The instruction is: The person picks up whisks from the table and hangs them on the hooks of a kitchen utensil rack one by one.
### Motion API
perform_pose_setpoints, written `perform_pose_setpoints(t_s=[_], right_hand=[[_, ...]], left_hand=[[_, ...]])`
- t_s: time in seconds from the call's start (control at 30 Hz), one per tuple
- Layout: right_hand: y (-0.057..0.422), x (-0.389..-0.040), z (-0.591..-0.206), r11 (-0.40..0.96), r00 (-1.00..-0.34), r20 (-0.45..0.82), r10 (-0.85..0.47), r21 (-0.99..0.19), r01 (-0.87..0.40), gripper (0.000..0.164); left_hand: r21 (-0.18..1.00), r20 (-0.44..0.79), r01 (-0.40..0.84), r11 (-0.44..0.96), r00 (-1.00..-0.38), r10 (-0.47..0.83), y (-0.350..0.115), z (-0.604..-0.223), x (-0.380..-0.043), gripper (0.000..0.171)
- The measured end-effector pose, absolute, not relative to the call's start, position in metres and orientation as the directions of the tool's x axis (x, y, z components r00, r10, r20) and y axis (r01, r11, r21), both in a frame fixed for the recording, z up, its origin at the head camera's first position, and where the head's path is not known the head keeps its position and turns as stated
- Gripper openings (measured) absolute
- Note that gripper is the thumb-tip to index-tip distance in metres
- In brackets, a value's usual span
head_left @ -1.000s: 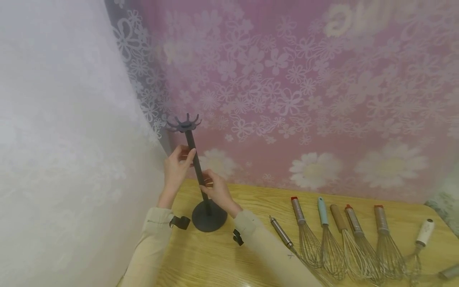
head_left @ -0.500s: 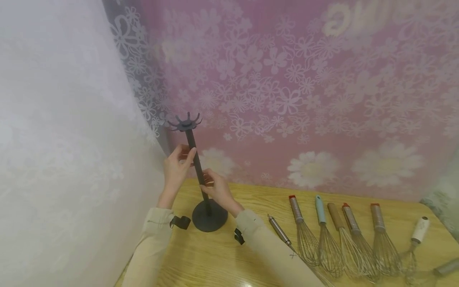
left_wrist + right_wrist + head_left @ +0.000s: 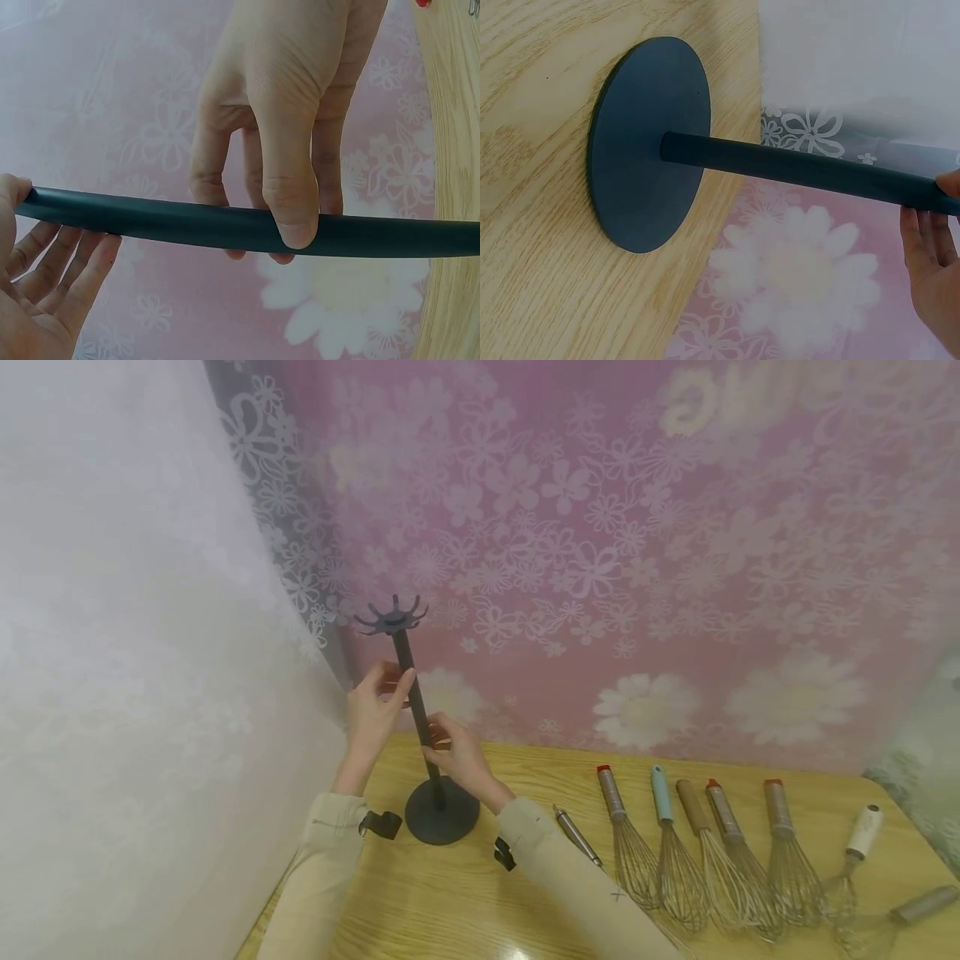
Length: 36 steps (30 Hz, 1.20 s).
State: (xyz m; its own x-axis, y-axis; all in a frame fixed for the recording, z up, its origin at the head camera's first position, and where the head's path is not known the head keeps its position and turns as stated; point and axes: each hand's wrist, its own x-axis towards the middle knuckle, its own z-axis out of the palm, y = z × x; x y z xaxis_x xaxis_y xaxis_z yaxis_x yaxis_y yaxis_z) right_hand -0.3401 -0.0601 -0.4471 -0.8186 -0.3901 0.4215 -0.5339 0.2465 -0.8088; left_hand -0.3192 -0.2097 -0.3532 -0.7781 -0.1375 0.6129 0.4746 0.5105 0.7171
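A black utensil stand [image 3: 419, 710], with a round base [image 3: 442, 812] and a ring of upturned hooks [image 3: 392, 617] at its top, stands on the table. My left hand [image 3: 371, 710] grips the upper pole from the left, thumb in front and fingers behind. Lower down, from the right, my right hand [image 3: 461, 758] pinches the same pole. Both hands show on the pole in the left wrist view, my right hand with its thumb [image 3: 296, 217] across the front. In the right wrist view the pole [image 3: 795, 165] rises from the middle of the base.
Several whisks lie in a row on the wooden table [image 3: 420, 902], among them a blue-handled whisk [image 3: 661, 793], a wooden-handled whisk [image 3: 693, 806] and a white-handled whisk [image 3: 865, 831]. A slim metal handle [image 3: 576, 835] lies beside my right sleeve. Flowered pink wall covering [image 3: 570, 568] stands behind.
Both hands keep their hold on the pole. The head view has shifted slightly, so the whisks appear a little further left; the stand looks unmoved on the table.
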Motion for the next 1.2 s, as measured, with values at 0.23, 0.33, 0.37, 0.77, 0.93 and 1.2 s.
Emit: perform_pose_setpoints(t_s=[0.23,0.33,0.37,0.77,0.93,1.2], right_hand=[[-0.057,-0.339,-0.447,0.244,-0.816,0.425,-0.391,-0.807,-0.538,0.037],[-0.055,-0.338,-0.446,0.239,-0.822,0.413,-0.393,-0.817,-0.525,0.037],[-0.054,-0.337,-0.446,0.237,-0.823,0.410,-0.394,-0.819,-0.522,0.036],[-0.046,-0.336,-0.447,0.244,-0.820,0.422,-0.386,-0.810,-0.533,0.036],[-0.041,-0.335,-0.447,0.249,-0.821,0.429,-0.376,-0.807,-0.536,0.037],[-0.032,-0.331,-0.447,0.252,-0.828,0.424,-0.367,-0.811,-0.527,0.038]], left_hand=[[0.720,0.610,0.469,0.512,-0.779,-0.144,-0.205,-0.352,-0.318,0.023],[0.726,0.614,0.485,0.487,-0.777,-0.142,-0.203,-0.352,-0.319,0.022],[0.728,0.615,0.490,0.479,-0.776,-0.140,-0.202,-0.352,-0.319,0.022],[0.726,0.604,0.471,0.501,-0.785,-0.137,-0.194,-0.351,-0.317,0.027],[0.728,0.608,0.492,0.477,-0.784,-0.121,-0.191,-0.352,-0.318,0.031],[0.752,0.608,0.533,0.389,-0.788,-0.095,-0.181,-0.351,-0.317,0.028]])
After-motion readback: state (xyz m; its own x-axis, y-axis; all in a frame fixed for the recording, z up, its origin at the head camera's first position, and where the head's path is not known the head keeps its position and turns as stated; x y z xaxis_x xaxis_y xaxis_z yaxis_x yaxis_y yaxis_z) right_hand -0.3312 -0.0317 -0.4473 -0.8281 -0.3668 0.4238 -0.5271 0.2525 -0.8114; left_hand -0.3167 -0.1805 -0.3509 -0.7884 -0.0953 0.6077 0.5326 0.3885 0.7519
